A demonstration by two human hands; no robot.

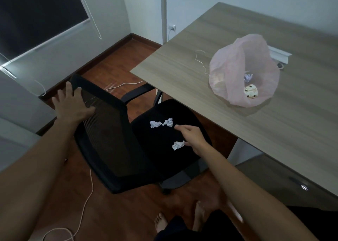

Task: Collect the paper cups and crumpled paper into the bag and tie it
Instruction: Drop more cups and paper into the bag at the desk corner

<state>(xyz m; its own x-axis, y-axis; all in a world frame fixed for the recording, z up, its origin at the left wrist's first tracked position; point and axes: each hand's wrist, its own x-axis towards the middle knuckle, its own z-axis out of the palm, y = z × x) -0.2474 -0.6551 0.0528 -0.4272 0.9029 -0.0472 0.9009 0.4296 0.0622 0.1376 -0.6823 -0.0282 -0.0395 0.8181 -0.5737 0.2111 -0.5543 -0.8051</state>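
Three crumpled paper balls lie on the black chair seat [146, 144]: two side by side at the far side [155, 124] [168, 122] and one nearer [177, 145]. My right hand [192, 137] hovers over the seat between them, fingers loosely spread, thumb tip touching the nearer ball and forefinger stretched toward the far pair. My left hand [70, 105] rests on top of the chair's mesh backrest [109, 131] with straight fingers. On the table an open pink plastic bag [228, 71] holds a patterned paper cup [251, 94] and a crumpled paper [248, 77].
The wooden table [237, 131] stands to the right, the chair tucked partly under its corner. A thin string [200, 61] lies on the table left of the bag. A white cable [87, 195] trails over the wooden floor. My bare feet [161, 222] are below.
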